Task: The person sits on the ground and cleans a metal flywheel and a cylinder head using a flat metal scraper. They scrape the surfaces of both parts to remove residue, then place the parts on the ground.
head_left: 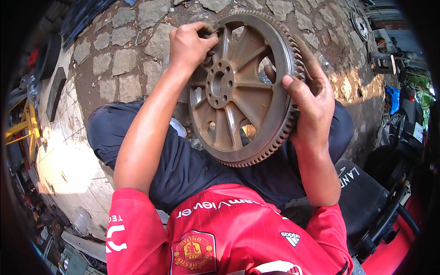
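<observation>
Clamped on the wheel [251, 86] with the right grip [315, 101] — thumb pressed to the face of the rim [274, 120], fingers wrapped behind. Curled together at the upper-left edge with the left grip [191, 45]; cannot tell whether pinching anything or only touching metal. Best to bear the load on the right, probably heavy for one arm, and to spare the left for finer work. Mind the teeth [297, 57] round the outer edge: better to press with a flat palm than to slide skin along them. Held tilted above the lap [183, 160], between the knees, with spokes [252, 107] in clear sight. Worth bracing the lower edge against the thighs before any turn, then turning in short steps. Guard against a slip toward the stone paving [126, 87] beyond — hard, uneven, likely to chip a tooth or bruise a foot.
</observation>
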Motion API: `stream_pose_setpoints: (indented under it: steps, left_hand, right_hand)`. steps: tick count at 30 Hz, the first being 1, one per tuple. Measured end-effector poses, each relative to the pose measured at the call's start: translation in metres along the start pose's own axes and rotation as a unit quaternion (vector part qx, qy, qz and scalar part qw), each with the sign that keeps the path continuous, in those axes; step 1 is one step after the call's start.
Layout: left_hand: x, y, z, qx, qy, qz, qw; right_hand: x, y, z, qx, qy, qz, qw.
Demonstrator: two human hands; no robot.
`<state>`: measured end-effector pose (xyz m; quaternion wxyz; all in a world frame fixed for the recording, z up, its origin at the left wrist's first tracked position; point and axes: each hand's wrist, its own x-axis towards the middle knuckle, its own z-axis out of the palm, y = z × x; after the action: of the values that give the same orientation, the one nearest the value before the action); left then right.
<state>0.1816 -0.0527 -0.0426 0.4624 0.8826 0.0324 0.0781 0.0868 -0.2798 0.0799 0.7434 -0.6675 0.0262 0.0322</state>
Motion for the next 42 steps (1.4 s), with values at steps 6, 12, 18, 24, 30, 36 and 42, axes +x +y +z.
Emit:
stream_pose_setpoints:
  steps: [6,12,18,24,30,36,42]
  left_hand:
    - [-0.004,0.008,-0.004,-0.081,-0.034,-0.081,0.993]
    - [-0.001,-0.002,-0.005,0.074,-0.042,-0.019,0.996]
    - [-0.003,0.011,-0.005,-0.008,-0.005,-0.003,1.0]
    - [-0.01,-0.001,0.002,0.06,0.015,-0.022,0.998]
    - [-0.001,0.018,-0.006,-0.033,-0.019,-0.041,0.998]
    - [0.0,-0.002,-0.009,0.066,-0.035,-0.052,0.996]
    - [0.004,0.001,-0.005,-0.041,-0.028,-0.057,0.997]
  right_hand:
    - [0.002,0.004,-0.001,0.017,-0.005,0.002,1.0]
    - [0.002,0.002,0.0,0.006,-0.007,-0.002,1.0]
    - [0.001,0.003,0.003,-0.022,0.003,-0.014,1.0]
    - [0.003,0.0,0.004,0.017,-0.008,0.003,1.0]
    - [0.005,0.006,0.0,-0.024,-0.009,-0.025,0.999]
    - [0.003,-0.002,0.004,-0.033,-0.009,-0.017,0.999]
    - [0.003,0.001,0.002,-0.026,-0.015,-0.009,0.999]
